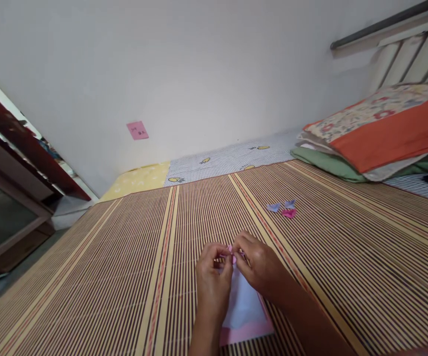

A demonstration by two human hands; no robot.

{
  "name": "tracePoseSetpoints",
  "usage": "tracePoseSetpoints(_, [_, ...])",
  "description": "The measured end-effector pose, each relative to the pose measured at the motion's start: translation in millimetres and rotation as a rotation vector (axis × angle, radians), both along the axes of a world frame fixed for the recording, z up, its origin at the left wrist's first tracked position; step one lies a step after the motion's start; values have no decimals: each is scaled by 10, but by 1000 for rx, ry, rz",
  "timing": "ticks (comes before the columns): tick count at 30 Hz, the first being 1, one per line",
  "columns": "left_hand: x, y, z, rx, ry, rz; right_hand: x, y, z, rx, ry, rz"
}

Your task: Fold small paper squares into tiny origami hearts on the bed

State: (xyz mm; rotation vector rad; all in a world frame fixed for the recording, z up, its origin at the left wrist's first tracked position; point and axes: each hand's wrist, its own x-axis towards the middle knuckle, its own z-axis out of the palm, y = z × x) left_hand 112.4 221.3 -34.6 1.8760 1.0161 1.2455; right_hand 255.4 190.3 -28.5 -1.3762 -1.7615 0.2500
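Between my two hands is a small piece of folded pink paper [234, 259], pinched at the fingertips. My left hand [214, 267] grips its left side with thumb and forefinger. From the right, my right hand [254, 259] pinches the same piece, its fingers curled and partly covering it. Under the hands lie pale blue and pink paper sheets [245, 306], flat on the striped mat and partly hidden by my wrists. Farther off to the right rest small folded paper pieces: two light purple ones [274, 207] and a magenta one [289, 213].
The striped bamboo mat [125, 267] covers the bed. A stack of folded bedding [388, 131] sits at the back right, below a radiator [421, 57]. A pink note [137, 130] is on the wall. A glass-fronted cabinet [6, 212] stands at the left.
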Motion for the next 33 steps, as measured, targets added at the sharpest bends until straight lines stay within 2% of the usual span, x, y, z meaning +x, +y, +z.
tracePoseSetpoints(13, [-43, -2, 43, -21, 46, -47, 10, -20, 46, 0, 6, 19])
tracePoseSetpoints(20, [-47, -12, 61, -14, 33, -7, 34, -34, 105, 6, -2, 13])
tracePoseSetpoints(29, [-35, -39, 48, 31, 47, -10, 7, 19, 1, 78, -62, -34])
tracePoseSetpoints(33, [-39, -42, 46, 38, 45, -12, 13, 2, 33, 89, -26, -29])
